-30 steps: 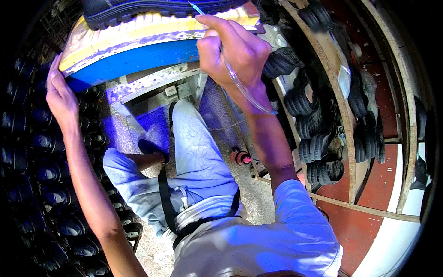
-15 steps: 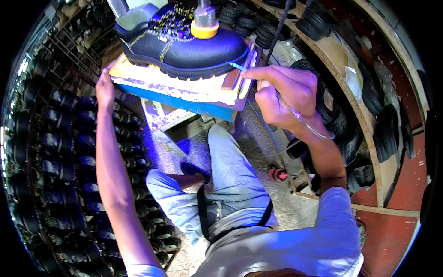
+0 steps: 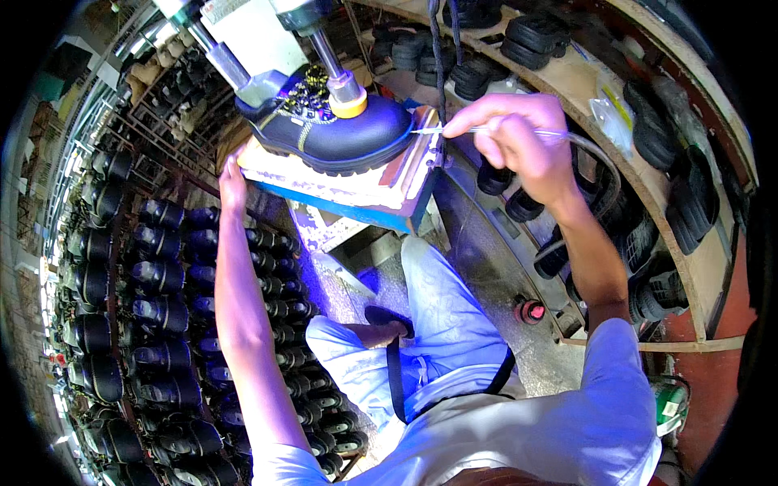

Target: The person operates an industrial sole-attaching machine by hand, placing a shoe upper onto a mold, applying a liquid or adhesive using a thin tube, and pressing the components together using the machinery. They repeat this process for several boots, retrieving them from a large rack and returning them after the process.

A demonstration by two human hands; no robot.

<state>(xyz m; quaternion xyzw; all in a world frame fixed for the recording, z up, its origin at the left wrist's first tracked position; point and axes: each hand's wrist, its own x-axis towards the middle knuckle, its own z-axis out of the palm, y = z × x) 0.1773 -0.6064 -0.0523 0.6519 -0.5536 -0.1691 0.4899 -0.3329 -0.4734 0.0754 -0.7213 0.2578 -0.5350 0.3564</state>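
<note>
A black leather shoe [image 3: 356, 139] with a thick ridged sole and patterned laces sits on a press platform [image 3: 340, 198], its toe toward the right. A metal rod with a yellow pad [image 3: 348, 105] presses on its top, and a second metal piece [image 3: 271, 87] bears on the heel end. My right hand [image 3: 523, 142] pinches a thin pen-like nozzle [image 3: 429, 130] with a clear tube running back from it. The nozzle's tip is at the toe's edge, just above the sole. My left hand [image 3: 232, 185] is closed on the platform's left edge, its fingers partly hidden.
Racks of black shoes [image 3: 166, 316] fill the left side. A curved wooden shelf [image 3: 648, 215] with black soles [image 3: 531, 40] runs along the right. Dark cords [image 3: 438, 57] hang beside the platform. A small red-and-black object [image 3: 529, 310] sits on the floor.
The view has shifted, so the shoe and platform appear lower. My right hand has brought the nozzle tip from the shoe's near side round to the toe's front. My left hand keeps to the platform edge.
</note>
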